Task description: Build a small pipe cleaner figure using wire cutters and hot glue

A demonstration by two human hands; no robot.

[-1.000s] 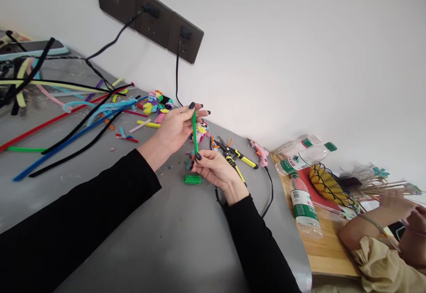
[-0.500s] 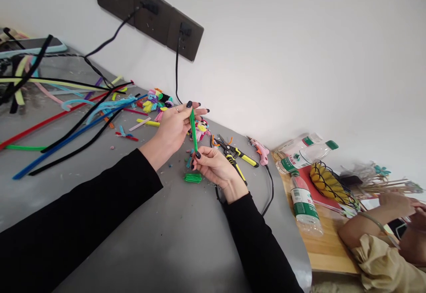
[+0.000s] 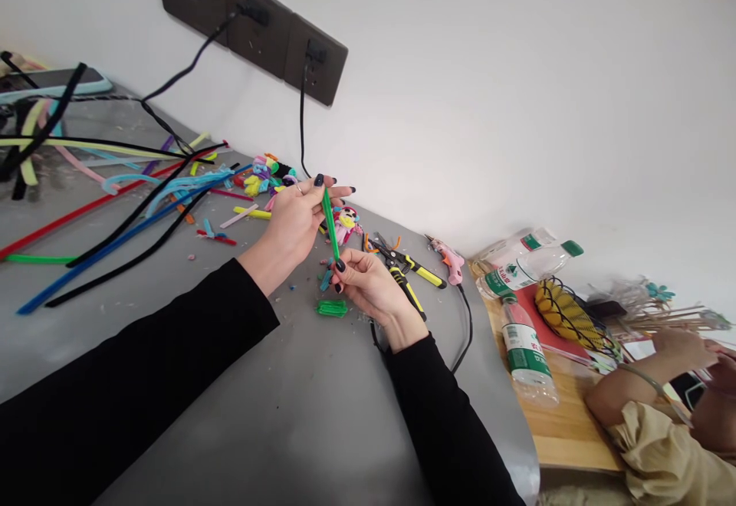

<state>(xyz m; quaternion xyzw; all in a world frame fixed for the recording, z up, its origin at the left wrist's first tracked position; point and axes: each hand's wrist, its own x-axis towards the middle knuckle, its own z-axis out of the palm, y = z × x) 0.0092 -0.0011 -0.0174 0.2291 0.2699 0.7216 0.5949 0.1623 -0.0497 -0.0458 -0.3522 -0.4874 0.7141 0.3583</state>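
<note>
A short green pipe cleaner [image 3: 330,226] is stretched between both my hands above the grey table [image 3: 276,414]. My left hand [image 3: 296,218] pinches its upper end between thumb and fingers. My right hand [image 3: 368,284] pinches the lower end. A small folded green pipe cleaner bundle [image 3: 332,307] lies on the table just below my right hand. A small pink and yellow pipe cleaner figure [image 3: 346,222] lies behind the hands.
Long pipe cleaners [image 3: 115,215] in several colours spread across the left. Yellow-handled pliers [image 3: 402,268] and a pink glue gun [image 3: 449,261] lie right of my hands. Water bottles [image 3: 523,353] and another person's arms [image 3: 661,391] are at the wooden table to the right.
Both hands with the green pipe cleaner have drifted slightly left and up in the view; the grip is unchanged. The other person's hands have shifted a little.
</note>
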